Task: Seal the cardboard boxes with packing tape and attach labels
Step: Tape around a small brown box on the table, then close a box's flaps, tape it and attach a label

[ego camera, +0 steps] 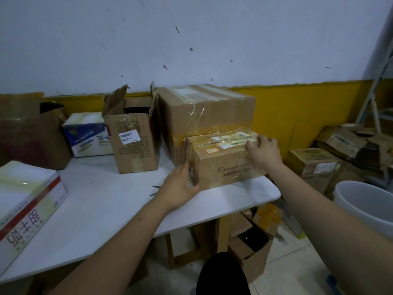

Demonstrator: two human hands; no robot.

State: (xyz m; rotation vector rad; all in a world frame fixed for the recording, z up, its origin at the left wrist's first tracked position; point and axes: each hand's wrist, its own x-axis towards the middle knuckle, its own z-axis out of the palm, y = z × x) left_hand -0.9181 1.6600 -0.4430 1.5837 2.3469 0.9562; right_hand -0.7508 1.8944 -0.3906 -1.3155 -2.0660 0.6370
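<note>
A small taped cardboard box (pixel 225 158) sat at the table's (pixel 119 201) far right corner, held between both hands. The left hand (pixel 180 186) gripped its lower left corner, at about eight o'clock from the box's centre, thumb up the edge and fingers curled under the front. The right hand (pixel 263 152) grasped the top right edge, at two o'clock, fingers bent over the labels (pixel 230 139) stuck across the lid.

Directly behind, at twelve o'clock and touching it, stood a larger sealed box (pixel 204 109) wrapped in clear and yellowish tape. At ten o'clock stood an open-flapped carton (pixel 134 135) bearing a white barcode sticker that read "0246" upside down. Farther left lay a blue-and-white carton (pixel 87 135), and at eight o'clock, near the table's left edge, a white carton with a red stripe (pixel 27 203) and large Chinese characters. A pair of scissors (pixel 155 189) lay partly hidden behind the left wrist.

The small box's front showed a printed logo and Chinese text, too blurred to read. At four o'clock, off the table, stood a white bucket (pixel 365 205).
</note>
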